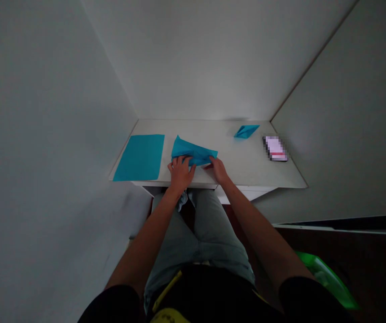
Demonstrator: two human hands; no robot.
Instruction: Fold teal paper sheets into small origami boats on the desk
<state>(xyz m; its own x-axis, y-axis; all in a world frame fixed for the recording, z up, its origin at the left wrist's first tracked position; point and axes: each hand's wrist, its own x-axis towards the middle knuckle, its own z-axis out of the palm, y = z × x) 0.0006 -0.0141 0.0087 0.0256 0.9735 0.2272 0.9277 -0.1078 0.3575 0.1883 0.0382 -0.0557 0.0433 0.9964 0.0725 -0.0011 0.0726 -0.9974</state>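
A partly folded sheet of blue paper lies on the white tabletop in front of me, its far left corner sticking up. My left hand rests on the near left edge of this paper with the fingers spread. At the paper's right end, my right hand pinches the near corner between thumb and fingers. To the left is a flat, unfolded blue sheet. A folded blue paper boat sits toward the back right, apart from both hands.
A phone with a blurred screen lies at the table's right end. Walls enclose the table at the left, back and right. A green container stands on the floor at the lower right. My legs are against the table's front.
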